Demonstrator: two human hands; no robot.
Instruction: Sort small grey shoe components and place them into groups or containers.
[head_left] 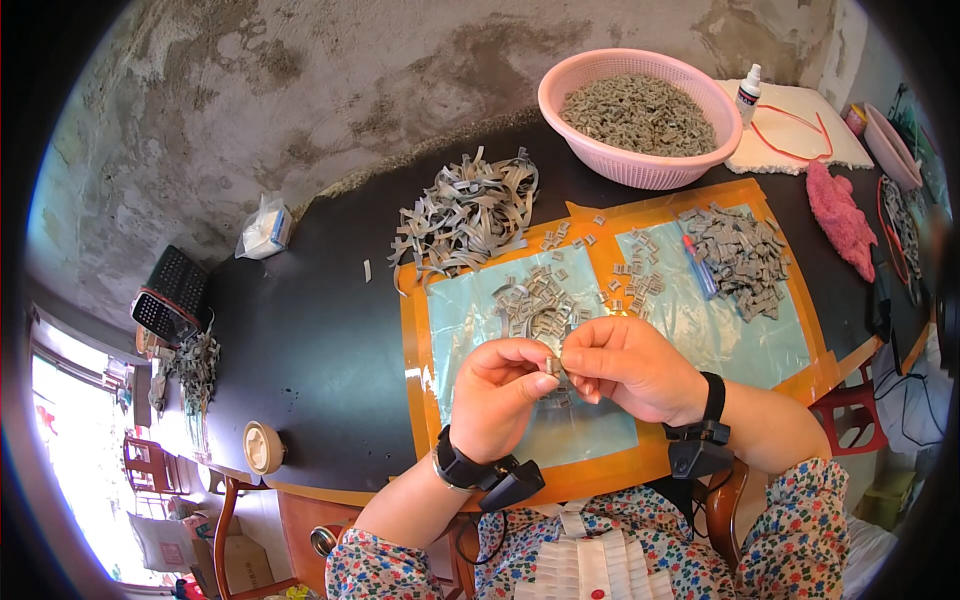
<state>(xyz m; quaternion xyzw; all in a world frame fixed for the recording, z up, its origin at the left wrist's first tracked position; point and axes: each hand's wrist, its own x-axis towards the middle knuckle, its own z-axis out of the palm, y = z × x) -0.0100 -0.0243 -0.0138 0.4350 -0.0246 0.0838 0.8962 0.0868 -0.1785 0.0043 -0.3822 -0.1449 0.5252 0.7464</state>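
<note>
The left hand (500,388) pinches a small grey piece (553,366) above the mat (458,335); the right hand (632,368), fingers curled, meets it, its grip unclear. A pile of grey pieces (537,302) lies just beyond.

The grey pieces (742,262) look matt, the near film (742,350) glossy plastic, the bench (310,360) smooth, the far basket (640,165) plastic, the right cloth (840,215) fuzzy, the far wall (380,70) rough

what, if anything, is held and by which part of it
A small grey piece, pinched near its left side between the fingers of the left hand. The right hand has its fingers by the other side; whether they grip too cannot be told.
</note>
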